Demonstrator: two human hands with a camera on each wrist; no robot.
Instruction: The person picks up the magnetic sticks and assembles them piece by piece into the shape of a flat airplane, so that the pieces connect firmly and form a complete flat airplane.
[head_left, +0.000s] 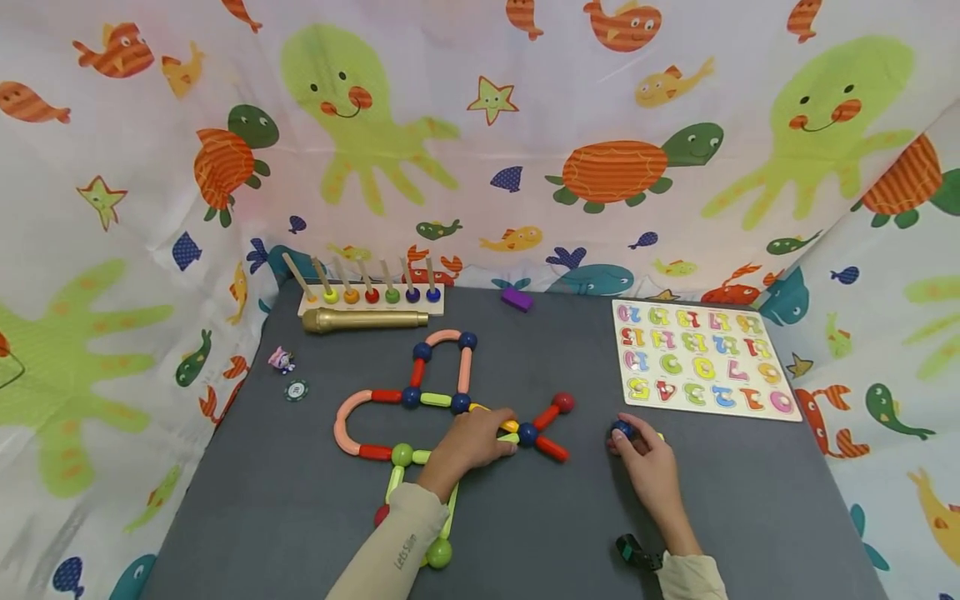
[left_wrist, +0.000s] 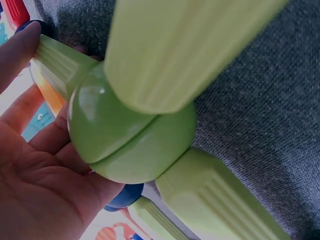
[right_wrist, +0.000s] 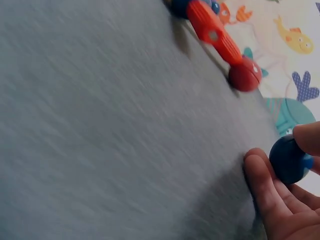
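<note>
A flat figure of magnetic rods and balls lies on the grey table. My left hand (head_left: 468, 446) reaches over its middle. In the left wrist view, the thumb presses a light green rod (left_wrist: 62, 65) and the fingers curl behind it, near an orange-yellow rod (left_wrist: 49, 95). A large green ball (left_wrist: 132, 130) joins the green rods in front of the palm. Just beyond that hand, a blue ball (head_left: 528, 433) carries two red rods (head_left: 552, 450), one tipped with a red ball (head_left: 563, 403). My right hand (head_left: 651, 467) pinches a separate dark blue ball (right_wrist: 289, 159) between thumb and fingers.
A number board (head_left: 705, 360) lies at the right. Behind the figure are a gold microphone (head_left: 367, 321), a peg stand (head_left: 438, 302) and a purple block (head_left: 517, 299). A small figurine (head_left: 281, 359) and a round chip (head_left: 296, 390) sit left. A patterned cloth surrounds the table.
</note>
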